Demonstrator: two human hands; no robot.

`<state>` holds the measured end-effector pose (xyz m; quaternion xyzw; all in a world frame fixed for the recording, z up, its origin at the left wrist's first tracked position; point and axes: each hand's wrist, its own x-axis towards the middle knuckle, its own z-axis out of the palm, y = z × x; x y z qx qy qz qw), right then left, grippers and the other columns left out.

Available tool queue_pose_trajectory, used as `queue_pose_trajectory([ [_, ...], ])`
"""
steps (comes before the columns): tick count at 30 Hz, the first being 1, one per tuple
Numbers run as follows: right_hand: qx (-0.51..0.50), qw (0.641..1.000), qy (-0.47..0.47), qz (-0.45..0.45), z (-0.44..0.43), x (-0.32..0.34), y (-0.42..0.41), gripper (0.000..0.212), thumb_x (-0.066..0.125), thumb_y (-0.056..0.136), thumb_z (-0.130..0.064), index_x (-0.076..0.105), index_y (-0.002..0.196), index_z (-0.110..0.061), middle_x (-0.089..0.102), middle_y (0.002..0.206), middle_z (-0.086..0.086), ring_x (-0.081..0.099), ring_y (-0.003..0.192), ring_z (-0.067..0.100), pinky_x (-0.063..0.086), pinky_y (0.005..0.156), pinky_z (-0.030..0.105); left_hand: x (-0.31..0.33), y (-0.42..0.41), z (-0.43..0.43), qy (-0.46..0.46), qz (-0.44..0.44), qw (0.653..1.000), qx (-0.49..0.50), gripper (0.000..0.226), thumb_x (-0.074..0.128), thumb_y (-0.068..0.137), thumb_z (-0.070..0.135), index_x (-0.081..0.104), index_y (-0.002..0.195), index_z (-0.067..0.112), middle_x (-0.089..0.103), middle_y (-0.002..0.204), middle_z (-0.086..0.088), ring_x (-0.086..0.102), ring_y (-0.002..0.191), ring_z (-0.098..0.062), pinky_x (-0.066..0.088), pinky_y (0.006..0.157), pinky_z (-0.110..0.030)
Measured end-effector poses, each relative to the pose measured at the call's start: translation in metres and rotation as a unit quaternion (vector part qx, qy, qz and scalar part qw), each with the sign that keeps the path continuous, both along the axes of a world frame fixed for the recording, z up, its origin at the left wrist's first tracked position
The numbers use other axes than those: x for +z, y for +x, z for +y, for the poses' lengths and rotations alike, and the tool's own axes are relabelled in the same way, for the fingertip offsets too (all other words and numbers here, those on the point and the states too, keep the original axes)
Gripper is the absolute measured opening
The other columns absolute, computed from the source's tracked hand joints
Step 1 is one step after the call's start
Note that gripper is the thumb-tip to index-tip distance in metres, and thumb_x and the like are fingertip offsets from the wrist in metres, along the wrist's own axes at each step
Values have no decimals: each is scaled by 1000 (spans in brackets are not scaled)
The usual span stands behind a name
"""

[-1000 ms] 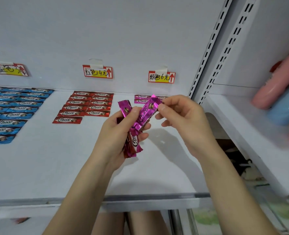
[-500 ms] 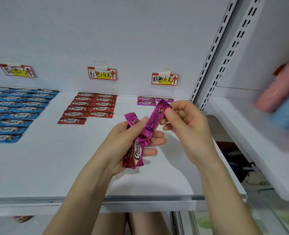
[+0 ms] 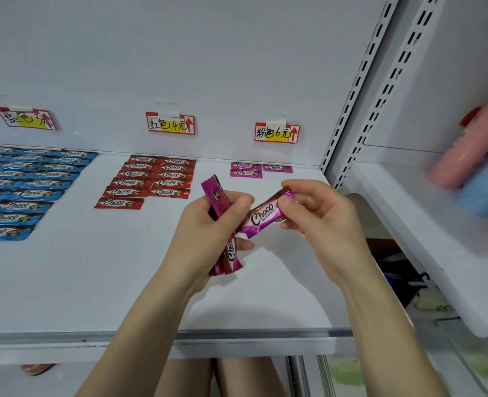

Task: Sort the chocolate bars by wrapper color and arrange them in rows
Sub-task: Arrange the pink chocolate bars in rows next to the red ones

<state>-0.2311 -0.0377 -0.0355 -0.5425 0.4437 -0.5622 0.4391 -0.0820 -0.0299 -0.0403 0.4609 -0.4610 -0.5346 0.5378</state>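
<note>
Fingers of the right hand [image 3: 317, 222] pinch the upper end of a pink chocolate bar [image 3: 262, 217], held slanted above the white shelf [image 3: 93, 282]. The bar's lower end is against the left hand [image 3: 208, 239], whose fingers are curled round a small bunch of bars [image 3: 217, 196]. On the shelf, blue bars [image 3: 36, 184] lie in rows at the left, red bars [image 3: 154, 176] in the middle, and three pink bars [image 3: 247, 169] at the back right.
</note>
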Motion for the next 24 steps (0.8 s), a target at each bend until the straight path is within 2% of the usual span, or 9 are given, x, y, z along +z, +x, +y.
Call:
queue_pose_trajectory([
  [3,-34,999,0,-28,-3,-1,-2,16,61,83,0,63,87,-15,68,67,-4,65,61,8,51,60,17,0,-3,2,11,4,1000,-13,13,55,91,24,65,90,15,73,74,5,70,68,-11,55,51,-22],
  [5,-41,999,-4,-9,-7,-1,-5,16,62,83,1,61,86,-15,67,72,-2,65,65,8,52,63,17,1,-3,3,4,-7,1000,-14,10,55,91,19,64,86,16,73,72,4,71,69,-11,55,52,-22],
  [9,-9,976,-123,179,-9,4,-13,28,69,79,-2,62,87,-27,64,91,-12,61,84,0,49,80,18,4,0,-4,2,-17,1000,-21,10,56,91,12,64,85,14,72,66,0,69,63,-11,55,52,-24],
  [11,35,953,-156,256,-13,10,-19,27,72,76,-6,64,86,-30,65,88,-15,59,82,-1,46,81,15,5,1,-10,12,-12,999,-27,8,57,91,12,63,87,12,71,66,0,69,63,-11,55,52,-23],
  [15,70,925,-137,348,-32,20,-26,21,74,75,-12,67,89,-27,62,76,-25,57,78,-7,41,78,7,5,0,-20,35,9,999,-31,6,58,91,11,63,89,10,71,65,-1,69,62,-10,55,51,-23],
  [18,95,888,-141,428,-47,21,-27,23,74,76,-18,70,98,-14,59,80,-22,56,80,-6,39,76,6,3,-3,-28,47,16,998,-25,6,58,91,10,63,87,9,71,63,0,68,59,-8,54,49,-22],
  [22,119,876,-161,438,-60,19,-29,23,74,75,-15,71,97,-8,66,85,-3,56,84,2,41,76,12,3,-5,-38,61,28,997,-22,10,58,91,9,63,83,10,70,60,0,67,56,-7,54,48,-21],
  [24,128,880,-156,430,-68,16,-30,22,74,76,-13,71,97,-8,66,88,2,54,81,-1,40,75,10,3,-7,-42,65,30,997,-18,10,58,91,9,62,82,10,70,59,1,67,55,-7,54,48,-21],
])
